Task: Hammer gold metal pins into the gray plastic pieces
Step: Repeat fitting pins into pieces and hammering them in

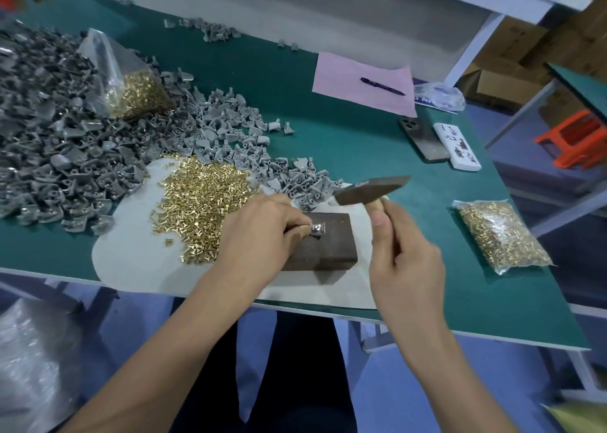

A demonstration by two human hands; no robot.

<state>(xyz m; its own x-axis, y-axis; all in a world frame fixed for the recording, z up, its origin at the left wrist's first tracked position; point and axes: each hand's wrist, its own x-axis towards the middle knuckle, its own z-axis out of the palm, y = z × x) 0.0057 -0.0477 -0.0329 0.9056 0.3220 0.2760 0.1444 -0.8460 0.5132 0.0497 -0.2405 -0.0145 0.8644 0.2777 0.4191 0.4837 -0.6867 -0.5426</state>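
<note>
On the far left a big heap of gray pieces point(65, 130) spreads over the table point(361, 156), with an open bag point(131, 81) of gold pins leaning in it. Nearer lies a loose pile of pins point(200, 202) on a pale sheet point(131, 252).

The left hand point(259, 235) pinches one gray piece point(318, 229) on the dark block point(328, 245), fingertips right beside the strike point. The pin itself is too small to make out. The right hand point(404, 261) is wrapped round the handle of the hammer point(371, 187), whose head is raised above and behind the block.

To do this blow well, the piece should sit flat on the block and the head should fall square – short, light taps, fingers kept low and clear.

On the right, a sealed bag point(499, 235) lies flat, full of pins – well apart from the block.
</note>
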